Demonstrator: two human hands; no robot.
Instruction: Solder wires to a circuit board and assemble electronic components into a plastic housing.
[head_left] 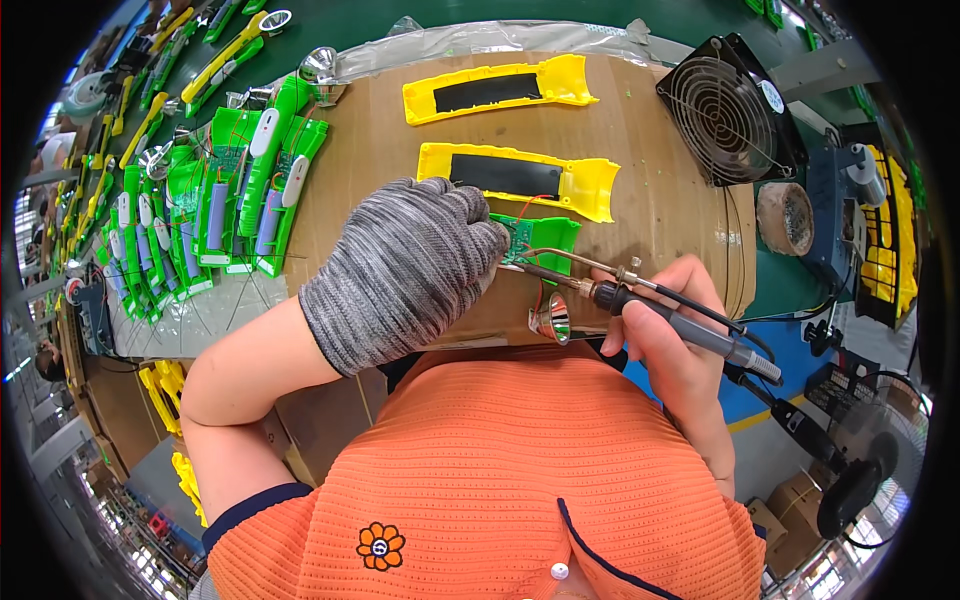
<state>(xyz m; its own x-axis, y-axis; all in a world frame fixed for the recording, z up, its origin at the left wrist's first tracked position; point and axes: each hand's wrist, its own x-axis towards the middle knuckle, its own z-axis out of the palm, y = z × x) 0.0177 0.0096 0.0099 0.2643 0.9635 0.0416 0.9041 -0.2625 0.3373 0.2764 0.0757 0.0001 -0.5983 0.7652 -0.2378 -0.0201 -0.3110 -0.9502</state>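
Gripping soldering iron (690, 329) in right hand (678, 352), aimed at circuit board (520, 238); curling left hand (410, 265) over green housing (563, 238), can't tell grip; with yellow housings (562, 80) at 12 o'clock.

I've got a square black fan (725, 115) with a round wire guard standing at the far right of the bench, and a thick tan roll (786, 218) nearer the person, just off the right edge of the brown cardboard sheet (660, 200) on the worktop. Far side, I see crinkled clear film (500, 40) along the cardboard's back edge, then dark green tabletop (360, 22) past it. Lower right on my feed: blue floor (775, 370) edged by a yellow stripe (750, 420), cardboard boxes (795, 505), and a black fan-like unit (850, 490), details unclear.
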